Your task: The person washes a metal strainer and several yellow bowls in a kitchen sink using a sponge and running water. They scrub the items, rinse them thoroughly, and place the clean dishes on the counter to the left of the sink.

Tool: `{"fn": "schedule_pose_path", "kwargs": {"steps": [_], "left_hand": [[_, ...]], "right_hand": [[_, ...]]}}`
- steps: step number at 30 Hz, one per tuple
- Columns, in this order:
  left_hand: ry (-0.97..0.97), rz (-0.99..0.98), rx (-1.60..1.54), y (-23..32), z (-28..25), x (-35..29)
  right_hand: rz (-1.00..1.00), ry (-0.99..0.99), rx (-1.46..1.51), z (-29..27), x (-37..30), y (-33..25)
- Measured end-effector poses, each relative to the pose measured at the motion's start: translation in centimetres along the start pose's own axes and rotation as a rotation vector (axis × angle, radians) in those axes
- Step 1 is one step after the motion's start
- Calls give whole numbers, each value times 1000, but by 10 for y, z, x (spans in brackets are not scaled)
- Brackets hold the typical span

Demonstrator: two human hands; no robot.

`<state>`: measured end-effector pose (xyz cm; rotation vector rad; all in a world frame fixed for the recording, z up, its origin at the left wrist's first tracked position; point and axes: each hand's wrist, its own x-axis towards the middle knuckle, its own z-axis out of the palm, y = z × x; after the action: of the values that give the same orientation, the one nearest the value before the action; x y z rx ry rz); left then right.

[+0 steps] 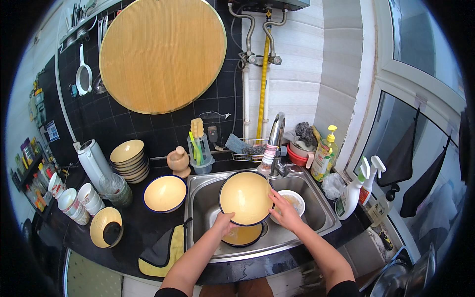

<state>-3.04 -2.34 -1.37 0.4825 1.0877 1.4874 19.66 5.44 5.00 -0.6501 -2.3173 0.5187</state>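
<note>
Over the steel sink (200, 247) I hold a cream enamel bowl (245, 195) with a dark rim, tilted so its inside faces me. My left hand (224, 224) grips its lower left edge, closed on the rim. My right hand (285, 211) is closed on the lower right edge. The faucet (278, 129) stands right behind the bowl, its spout end close to the bowl's top right rim. Beneath it, partly hidden, another cream bowl (242, 236) sits in the sink. A white bowl (297, 202) lies right of it, behind my right hand.
Left of the sink are a blue-rimmed bowl (165, 193), stacked bowls (129, 161), a bowl with a dark patch (106, 227), cups (74, 205) and a grey-yellow cloth (166, 252). Spray bottles (352, 193) and a soap pump bottle (324, 153) stand at the right.
</note>
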Motion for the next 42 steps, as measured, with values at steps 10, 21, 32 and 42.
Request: {"fn": "schedule_pose_path", "kwargs": {"steps": [10,21,32,42], "left_hand": [[-283,-429,193,9,25,13],[361,582,1460,74,20,-37],[319,960,1832,111,0,-95],[376,1133,1862,124,-19,-124]], "right_hand": [[339,273,382,3,-16,48],[480,-425,-98,65,-18,39],[877,-642,-252,102,-1,14],[1050,-454,-40,145,-20,91]]}}
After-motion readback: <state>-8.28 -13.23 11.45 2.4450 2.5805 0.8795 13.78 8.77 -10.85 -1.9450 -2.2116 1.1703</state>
